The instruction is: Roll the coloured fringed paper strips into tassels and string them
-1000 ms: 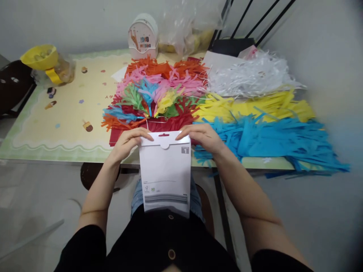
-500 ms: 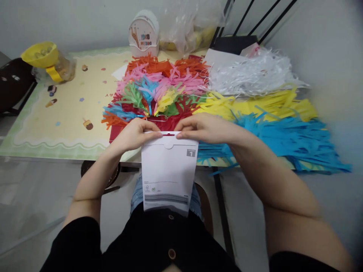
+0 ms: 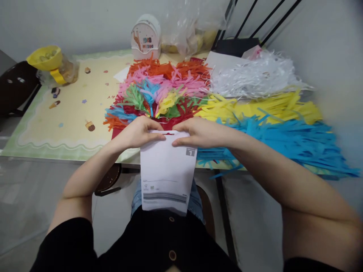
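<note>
A white paper packet (image 3: 166, 173) with a grey "1" tag hangs upright over my lap, at the table's near edge. My left hand (image 3: 138, 133) pinches its top left corner, fingers closed over the flap. My right hand (image 3: 200, 133) grips the top right, fingers pressed onto the flap beside the left fingers. Just behind the hands lies a heap of fringed tissue paper in mixed colours (image 3: 159, 98) on red sheets (image 3: 176, 121).
Yellow fringe (image 3: 272, 107), blue fringe (image 3: 286, 139) and white shredded strips (image 3: 255, 75) cover the table's right side. A white tin (image 3: 146, 37), a clear plastic bag (image 3: 193, 30) and a yellow funnel on a jar (image 3: 48, 60) stand at the back. A patterned mat (image 3: 68, 109) lies left.
Both hands have slid inward along the packet's top edge until the fingers nearly meet over the flap. The packet has tilted slightly; my right arm now reaches further across.
</note>
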### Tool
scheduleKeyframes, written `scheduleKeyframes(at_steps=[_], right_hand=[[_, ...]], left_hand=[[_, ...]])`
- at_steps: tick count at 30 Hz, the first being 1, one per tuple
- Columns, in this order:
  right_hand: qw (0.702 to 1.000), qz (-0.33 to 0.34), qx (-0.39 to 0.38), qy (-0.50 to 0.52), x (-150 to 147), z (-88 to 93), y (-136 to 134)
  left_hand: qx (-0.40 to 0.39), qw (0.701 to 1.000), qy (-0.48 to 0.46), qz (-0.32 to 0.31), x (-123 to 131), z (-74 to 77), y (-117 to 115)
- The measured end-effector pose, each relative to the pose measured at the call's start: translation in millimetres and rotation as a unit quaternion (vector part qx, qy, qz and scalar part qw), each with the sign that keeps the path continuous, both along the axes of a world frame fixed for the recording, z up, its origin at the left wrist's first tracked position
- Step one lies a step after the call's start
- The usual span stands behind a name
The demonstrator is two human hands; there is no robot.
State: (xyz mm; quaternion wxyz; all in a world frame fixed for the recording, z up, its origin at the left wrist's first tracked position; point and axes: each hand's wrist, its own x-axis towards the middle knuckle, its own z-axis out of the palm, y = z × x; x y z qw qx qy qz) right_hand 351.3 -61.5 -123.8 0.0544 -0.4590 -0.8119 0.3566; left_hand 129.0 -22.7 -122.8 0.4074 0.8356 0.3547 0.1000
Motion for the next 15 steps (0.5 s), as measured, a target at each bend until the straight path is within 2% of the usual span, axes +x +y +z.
scheduleKeyframes(at_steps=[2,4,6,7,9,11,13,15], right_hand=[[1.000,-0.002,0.015,-0.002,2,7.6,3],[0.998,-0.022,0.048,0.016,12,16.8,6],[0.985,-0.109,0.107,0.077,29,23.9,9],[0.965,-0.178,0.142,0.129,39,25.3,10],[0.893,-0.308,0.215,0.248,57,21.9,11],[0.829,-0.369,0.256,0.332,67,10.8,13],[0.810,-0.375,0.265,0.364,70,-4.8,14],[0.806,-0.378,0.260,0.373,68,-20.1,15]], left_hand=[[0.013,1.000,0.005,-0.012,2,6.0,4],[0.048,0.998,-0.030,0.009,-4,12.1,6],[0.115,0.982,-0.113,0.093,-20,12.6,4],[0.152,0.962,-0.165,0.155,-31,8.7,0],[0.196,0.905,-0.258,0.274,-52,-8.5,-11],[0.172,0.861,-0.325,0.350,-67,-35.0,-26],[0.076,0.838,-0.377,0.388,-71,-61.8,-41],[-0.020,0.794,-0.437,0.423,-70,-80.7,-53]])
